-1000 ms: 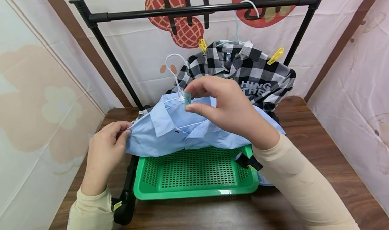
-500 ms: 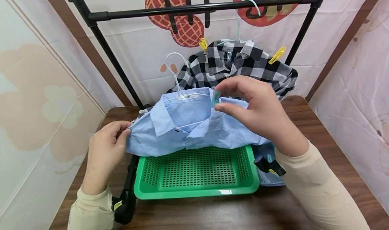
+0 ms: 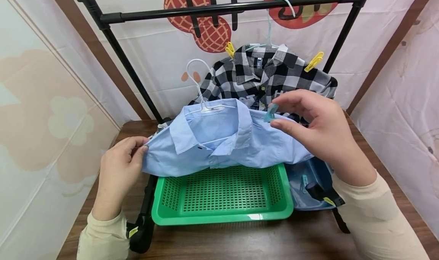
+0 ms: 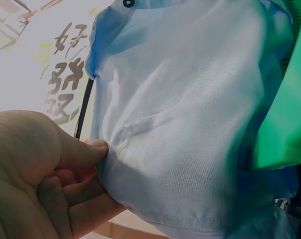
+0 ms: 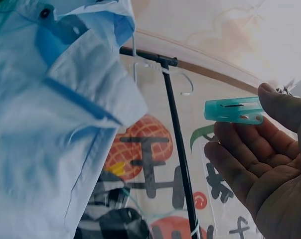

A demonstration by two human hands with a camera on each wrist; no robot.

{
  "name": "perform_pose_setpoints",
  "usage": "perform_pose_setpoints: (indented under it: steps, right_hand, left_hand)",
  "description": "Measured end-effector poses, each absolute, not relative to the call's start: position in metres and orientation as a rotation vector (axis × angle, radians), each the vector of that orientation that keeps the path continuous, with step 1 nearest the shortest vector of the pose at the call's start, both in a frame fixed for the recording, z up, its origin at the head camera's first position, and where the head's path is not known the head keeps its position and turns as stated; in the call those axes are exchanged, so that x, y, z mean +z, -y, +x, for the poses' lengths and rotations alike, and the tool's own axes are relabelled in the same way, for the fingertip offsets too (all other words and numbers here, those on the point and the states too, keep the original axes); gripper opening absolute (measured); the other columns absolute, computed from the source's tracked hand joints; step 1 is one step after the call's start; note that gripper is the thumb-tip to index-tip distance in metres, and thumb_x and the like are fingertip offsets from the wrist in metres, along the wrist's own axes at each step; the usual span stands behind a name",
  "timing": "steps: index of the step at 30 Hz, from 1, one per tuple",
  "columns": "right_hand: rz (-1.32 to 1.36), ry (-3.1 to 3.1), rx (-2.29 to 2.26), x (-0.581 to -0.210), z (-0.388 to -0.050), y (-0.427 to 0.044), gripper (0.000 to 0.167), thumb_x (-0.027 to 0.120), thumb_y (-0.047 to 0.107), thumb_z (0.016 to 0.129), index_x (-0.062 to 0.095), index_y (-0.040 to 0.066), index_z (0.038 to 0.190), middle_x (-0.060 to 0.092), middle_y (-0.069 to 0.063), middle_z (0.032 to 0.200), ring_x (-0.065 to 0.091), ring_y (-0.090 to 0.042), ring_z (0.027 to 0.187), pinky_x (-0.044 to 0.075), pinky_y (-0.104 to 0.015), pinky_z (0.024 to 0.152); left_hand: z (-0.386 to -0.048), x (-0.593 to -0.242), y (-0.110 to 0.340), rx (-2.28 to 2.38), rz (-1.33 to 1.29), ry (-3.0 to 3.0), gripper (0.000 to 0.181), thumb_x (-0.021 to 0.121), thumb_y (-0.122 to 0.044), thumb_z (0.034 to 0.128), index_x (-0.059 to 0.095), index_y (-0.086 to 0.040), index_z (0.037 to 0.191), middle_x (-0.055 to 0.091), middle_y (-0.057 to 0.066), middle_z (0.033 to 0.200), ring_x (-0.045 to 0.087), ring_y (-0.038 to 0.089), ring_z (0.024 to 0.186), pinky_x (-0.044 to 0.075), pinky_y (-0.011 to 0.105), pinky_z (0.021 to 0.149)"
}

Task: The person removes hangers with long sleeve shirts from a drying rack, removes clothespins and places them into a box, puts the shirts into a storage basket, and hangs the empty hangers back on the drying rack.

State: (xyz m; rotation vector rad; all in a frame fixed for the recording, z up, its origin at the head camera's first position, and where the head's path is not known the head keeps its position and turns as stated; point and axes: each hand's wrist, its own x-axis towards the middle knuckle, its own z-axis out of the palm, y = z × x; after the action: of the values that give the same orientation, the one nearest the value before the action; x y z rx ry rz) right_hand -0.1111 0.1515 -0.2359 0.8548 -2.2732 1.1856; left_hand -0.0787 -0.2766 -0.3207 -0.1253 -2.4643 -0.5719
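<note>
A light blue shirt point(image 3: 216, 138) lies over a white hanger point(image 3: 199, 77), its collar towards the middle. My left hand point(image 3: 120, 172) pinches the shirt's left shoulder edge between thumb and fingers; the left wrist view shows the same grip on the cloth point(image 4: 175, 119). Above the shirt's right shoulder, my right hand point(image 3: 319, 130) holds a small teal clip point(image 3: 271, 112) between thumb and fingertips. In the right wrist view the clip point(image 5: 233, 110) sits between thumb and fingers, apart from the shirt point(image 5: 56, 129).
Below the shirt stands a green basket point(image 3: 223, 217). Beside it, a blue container point(image 3: 302, 199) holds a teal clip point(image 3: 304, 183). Behind, a checked shirt point(image 3: 250, 73) with yellow clips point(image 3: 313, 61) hangs from a black rack point(image 3: 223, 10).
My right hand has moved right with the teal clip, from over the shirt's collar to its right shoulder, uncovering the collar and the blue container. My left hand keeps its place.
</note>
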Motion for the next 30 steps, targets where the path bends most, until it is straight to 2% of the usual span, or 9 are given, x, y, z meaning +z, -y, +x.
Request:
perform_pose_setpoints:
  steps: [5,10,13,22,30]
  right_hand:
    - [0.777,2.276,1.291,-0.246,-0.109,-0.164,0.04,0.084,-0.003,0.082,0.072,0.008,0.119,0.073,-0.001,0.109,0.068,-0.007,0.101,0.053,-0.014,0.091]
    - [0.752,2.237,1.377,-0.257,-0.107,-0.179,0.042,0.082,-0.013,0.078,0.072,0.002,0.116,0.073,-0.001,0.107,0.072,-0.009,0.092,0.056,-0.016,0.083]
    - [0.742,2.236,1.388,-0.265,-0.109,-0.19,0.042,0.08,-0.016,0.077,0.071,-0.002,0.116,0.073,0.001,0.109,0.073,-0.007,0.092,0.056,-0.015,0.084]
    - [0.664,2.265,1.467,-0.29,-0.116,-0.218,0.04,0.078,-0.018,0.079,0.068,-0.007,0.116,0.072,-0.002,0.108,0.071,-0.008,0.084,0.056,-0.014,0.074]
    - [0.537,2.318,1.343,-0.313,-0.117,-0.249,0.042,0.079,-0.017,0.078,0.068,-0.004,0.117,0.073,0.006,0.101,0.069,-0.002,0.078,0.053,-0.01,0.069]
  left_hand:
    - [-0.079,-0.32,0.277,-0.569,-0.123,2.473,0.011,0.071,-0.004,0.0935,0.077,-0.01,0.102,0.075,0.009,0.1,0.06,0.022,0.073,0.036,0.03,0.065]
    - [-0.079,-0.319,0.277,-0.57,-0.124,2.48,0.011,0.071,-0.004,0.0939,0.076,-0.01,0.102,0.075,0.008,0.101,0.059,0.023,0.073,0.036,0.03,0.065]
    - [-0.079,-0.319,0.277,-0.571,-0.13,2.479,0.011,0.071,-0.004,0.0937,0.076,-0.01,0.102,0.075,0.009,0.101,0.06,0.023,0.074,0.037,0.03,0.065]
    - [-0.079,-0.318,0.277,-0.58,-0.126,2.474,0.012,0.071,-0.004,0.0937,0.076,-0.009,0.102,0.075,0.009,0.102,0.063,0.024,0.077,0.038,0.031,0.066]
    - [-0.078,-0.318,0.275,-0.573,-0.122,2.492,0.011,0.071,-0.004,0.0941,0.076,-0.009,0.103,0.075,0.009,0.102,0.061,0.024,0.074,0.04,0.036,0.065]
